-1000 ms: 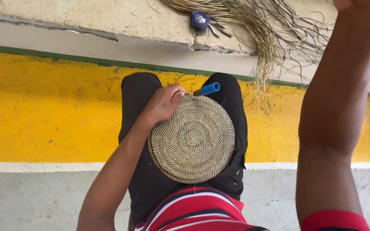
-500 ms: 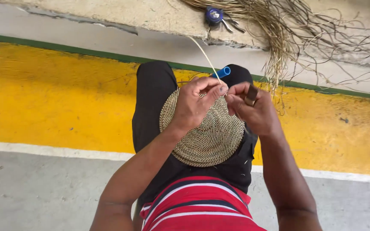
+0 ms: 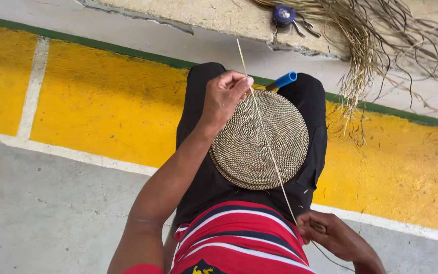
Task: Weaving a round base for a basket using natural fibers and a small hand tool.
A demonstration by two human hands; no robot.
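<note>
A round woven mat [image 3: 258,139] lies flat on the person's lap, over black trousers [image 3: 204,177]. The left hand [image 3: 224,96] rests on its upper left edge, fingers closed on the rim and a thin pale strand [image 3: 267,142]. The strand runs across the mat down to the right hand [image 3: 338,236], whose fingers are closed around it near the hip. A blue tube [image 3: 285,79] pokes out just beyond the mat.

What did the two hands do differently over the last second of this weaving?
The right hand came down from beside the left at the disc's top edge to the hip, drawing a pale strand taut across the woven disc. The left hand stayed pinching the top edge; the disc stayed on the lap.
</note>
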